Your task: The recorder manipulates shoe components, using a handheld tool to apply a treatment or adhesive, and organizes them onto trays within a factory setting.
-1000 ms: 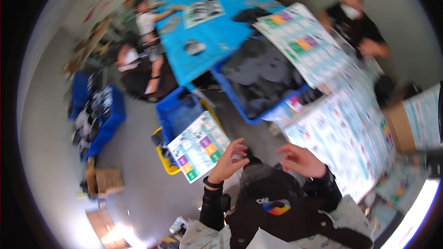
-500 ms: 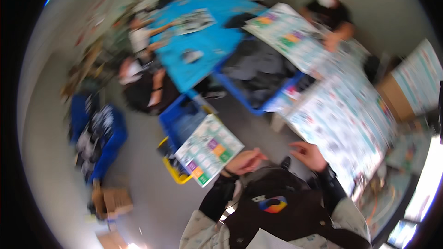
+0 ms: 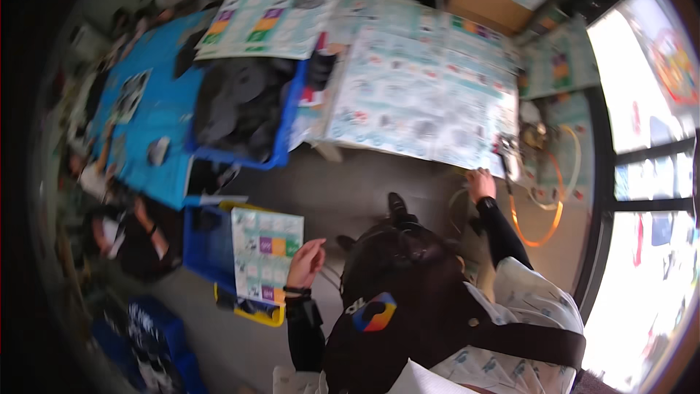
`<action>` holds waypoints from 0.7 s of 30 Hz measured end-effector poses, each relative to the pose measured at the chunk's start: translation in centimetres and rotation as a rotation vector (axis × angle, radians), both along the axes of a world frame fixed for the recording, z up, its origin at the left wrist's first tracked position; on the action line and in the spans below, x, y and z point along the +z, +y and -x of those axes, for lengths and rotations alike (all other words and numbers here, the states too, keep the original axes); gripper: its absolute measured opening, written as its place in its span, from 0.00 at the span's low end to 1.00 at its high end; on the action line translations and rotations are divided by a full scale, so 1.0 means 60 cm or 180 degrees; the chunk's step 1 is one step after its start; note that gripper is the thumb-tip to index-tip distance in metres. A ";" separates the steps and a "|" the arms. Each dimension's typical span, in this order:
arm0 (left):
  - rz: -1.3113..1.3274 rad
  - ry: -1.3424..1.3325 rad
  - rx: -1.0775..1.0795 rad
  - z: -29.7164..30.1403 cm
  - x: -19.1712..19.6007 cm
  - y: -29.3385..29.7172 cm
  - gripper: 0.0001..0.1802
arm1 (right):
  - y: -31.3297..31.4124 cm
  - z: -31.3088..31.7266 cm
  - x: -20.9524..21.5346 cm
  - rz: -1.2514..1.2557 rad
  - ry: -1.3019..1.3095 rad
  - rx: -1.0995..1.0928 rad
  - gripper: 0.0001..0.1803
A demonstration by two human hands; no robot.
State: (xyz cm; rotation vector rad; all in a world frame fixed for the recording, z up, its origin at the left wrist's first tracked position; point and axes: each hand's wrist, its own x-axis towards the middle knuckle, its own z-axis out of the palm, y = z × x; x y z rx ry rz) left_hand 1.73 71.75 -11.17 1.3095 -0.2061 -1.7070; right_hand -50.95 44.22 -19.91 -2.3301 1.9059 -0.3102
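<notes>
My left hand [image 3: 306, 264], empty with its fingers loosely stretched out, hangs beside a printed sheet [image 3: 267, 254] with purple, orange and green blocks. That sheet lies across a blue crate [image 3: 202, 244]. My right hand [image 3: 480, 185] is at the front edge of a table [image 3: 408, 95] covered with printed white sheets, its fingertips at the edge and nothing visible held in them. Just right of it are a dark-handled tool [image 3: 504, 147], its kind unclear, and an orange hose [image 3: 536, 239] looping down.
A blue bin [image 3: 281, 138] of dark flat pieces stands left of the table, with printed sheets [image 3: 273, 20] across its far side. Beyond is a blue table [image 3: 146, 120] with people around it. A yellow crate [image 3: 251, 311] sits below the blue crate; a cardboard box [image 3: 485, 4] stands at the back.
My view has swung right, bringing the sheet-covered table in front of me. My right hand has reached out to the table's edge. My left hand remains empty beside the sheet on the crate.
</notes>
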 end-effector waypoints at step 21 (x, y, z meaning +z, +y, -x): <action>-0.0561 -0.0210 0.4003 0.107 -0.178 0.329 0.13 | -0.058 -0.448 0.433 -0.6711 -0.3992 0.4450 0.24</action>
